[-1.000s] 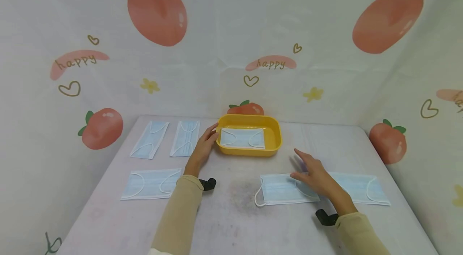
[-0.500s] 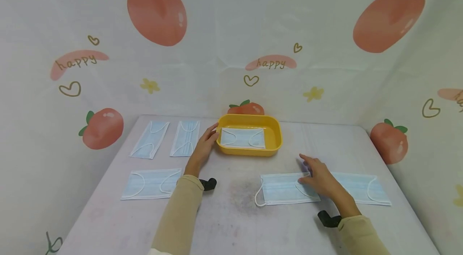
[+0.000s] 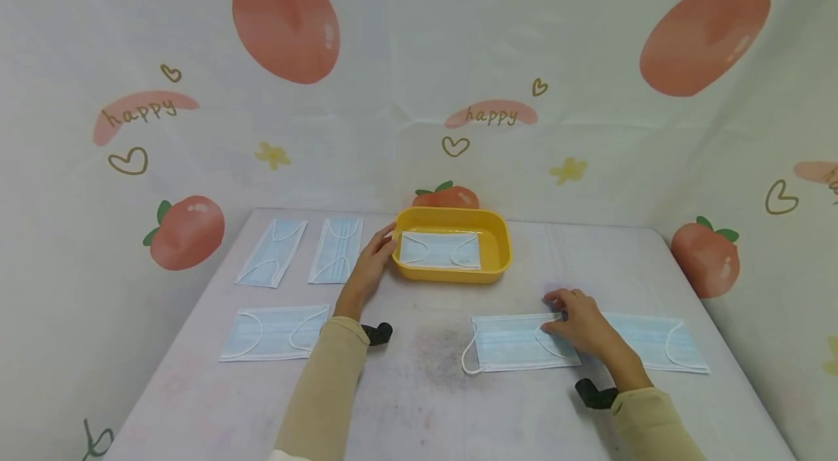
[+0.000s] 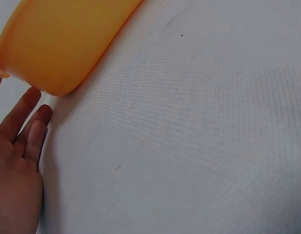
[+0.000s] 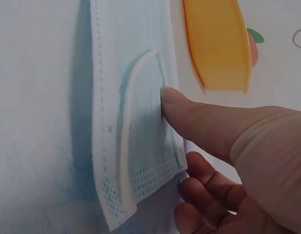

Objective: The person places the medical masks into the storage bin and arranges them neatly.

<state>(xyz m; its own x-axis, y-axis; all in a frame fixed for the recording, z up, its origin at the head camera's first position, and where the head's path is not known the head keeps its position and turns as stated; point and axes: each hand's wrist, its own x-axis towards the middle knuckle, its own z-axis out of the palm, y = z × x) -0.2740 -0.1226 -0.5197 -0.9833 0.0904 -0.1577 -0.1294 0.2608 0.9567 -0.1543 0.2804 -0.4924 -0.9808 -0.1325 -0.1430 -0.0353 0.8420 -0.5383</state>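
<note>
A yellow tray [image 3: 494, 243] stands at the back of the table with one pale blue face mask [image 3: 440, 250] lying in it. My left hand [image 3: 366, 268] touches the tray's left side; its fingers are extended in the left wrist view, near the tray wall [image 4: 67, 44]. At the front right, my right hand [image 3: 583, 323] pinches the far edge of another face mask [image 3: 517, 343]. In the right wrist view the thumb lies on top of this mask [image 5: 141, 122] by its ear loop, while the other fingers curl at its edge, their tips partly hidden.
Beyond the right hand lies a further mask [image 3: 655, 341], partly covered. On the left are two masks set lengthwise, a far-left mask [image 3: 271, 254] and a nearer mask [image 3: 335, 250], plus a sideways mask [image 3: 275, 334]. A printed cloth wall [image 3: 393, 83] encloses the table.
The right hand has shifted slightly to the right and lowered onto the mask, its fingers and thumb closing at the edge. The left hand and tray have stayed in place.
</note>
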